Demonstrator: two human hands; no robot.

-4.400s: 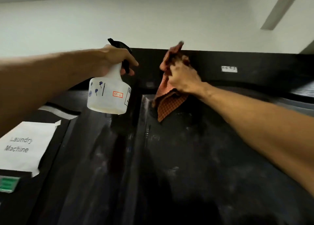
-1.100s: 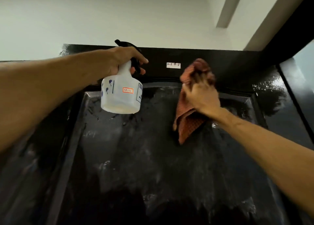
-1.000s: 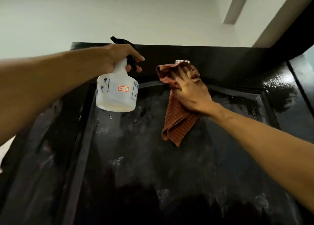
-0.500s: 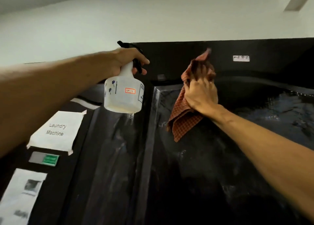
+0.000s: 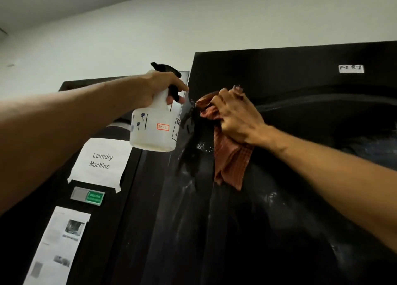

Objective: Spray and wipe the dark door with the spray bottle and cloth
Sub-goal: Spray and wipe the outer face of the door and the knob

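Observation:
The dark door [image 5: 279, 209] fills the right and lower part of the head view, streaked with wet marks. My left hand [image 5: 163, 87] grips the neck of a white spray bottle [image 5: 153, 130] with a black trigger, held up beside the door's top left corner. My right hand [image 5: 236, 114] holds a red checked cloth [image 5: 229, 162] pressed against the upper left of the door, the cloth's loose end hanging down below my palm.
A second dark panel to the left carries a paper sign reading "Laundry Machine" [image 5: 101, 162], a small green label [image 5: 94, 197] and a printed sheet [image 5: 62, 241]. A small white label [image 5: 351, 69] sits on the door frame top. White wall above.
My right hand and the cloth have slid left along the top of the door to its upper left corner. The view has turned left and up, showing more of the signs.

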